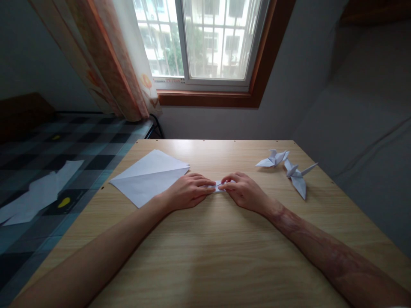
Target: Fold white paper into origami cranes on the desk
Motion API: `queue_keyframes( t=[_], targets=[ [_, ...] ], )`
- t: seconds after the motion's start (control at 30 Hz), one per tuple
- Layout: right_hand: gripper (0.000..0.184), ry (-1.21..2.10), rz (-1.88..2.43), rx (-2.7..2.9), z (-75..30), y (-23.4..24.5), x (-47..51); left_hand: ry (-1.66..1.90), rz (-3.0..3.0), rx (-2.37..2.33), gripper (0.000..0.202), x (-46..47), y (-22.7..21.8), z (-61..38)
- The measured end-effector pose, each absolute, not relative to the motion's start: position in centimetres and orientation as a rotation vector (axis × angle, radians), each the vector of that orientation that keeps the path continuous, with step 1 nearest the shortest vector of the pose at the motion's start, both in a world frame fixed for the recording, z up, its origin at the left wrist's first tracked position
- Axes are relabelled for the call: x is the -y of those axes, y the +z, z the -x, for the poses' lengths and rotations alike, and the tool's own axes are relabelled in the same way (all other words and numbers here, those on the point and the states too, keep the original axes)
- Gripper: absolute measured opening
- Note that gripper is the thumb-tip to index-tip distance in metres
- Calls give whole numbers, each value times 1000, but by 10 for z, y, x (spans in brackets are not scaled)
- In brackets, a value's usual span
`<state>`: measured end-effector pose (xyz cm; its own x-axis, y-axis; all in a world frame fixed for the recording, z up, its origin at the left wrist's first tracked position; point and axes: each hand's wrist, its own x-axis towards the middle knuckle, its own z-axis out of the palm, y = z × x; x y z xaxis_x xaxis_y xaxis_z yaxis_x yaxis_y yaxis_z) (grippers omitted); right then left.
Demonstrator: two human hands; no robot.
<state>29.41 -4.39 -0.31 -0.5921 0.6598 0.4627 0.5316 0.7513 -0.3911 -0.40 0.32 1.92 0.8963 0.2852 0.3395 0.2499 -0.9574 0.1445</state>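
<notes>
Folded paper, small and white, sits pinched flat between both sets of fingers, left hand and right hand closed on its ends, long axis running fingertip to fingertip; bare worktop spreads open nearer than the fingers.
</notes>
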Motion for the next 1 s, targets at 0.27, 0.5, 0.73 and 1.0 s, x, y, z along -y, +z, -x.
queue_keyframes(
  t=[0.27, 0.5, 0.73, 1.0],
  targets=[
    [17, 151, 855, 2362, -293, -6, 42, 704, -3035, -338, 28, -6, 14, 2],
    [12, 102, 849, 2364, -292, -9, 40, 716, -3086, -298, 31, -6, 15, 2],
    [12, 120, 847, 2340, -290, -8, 42, 713, -3097, -307, 32, -4, 16, 1],
    [10, 138, 870, 2312, -290, -9, 41, 699, -3111, -283, 34, -2, 18, 1]
  ],
)
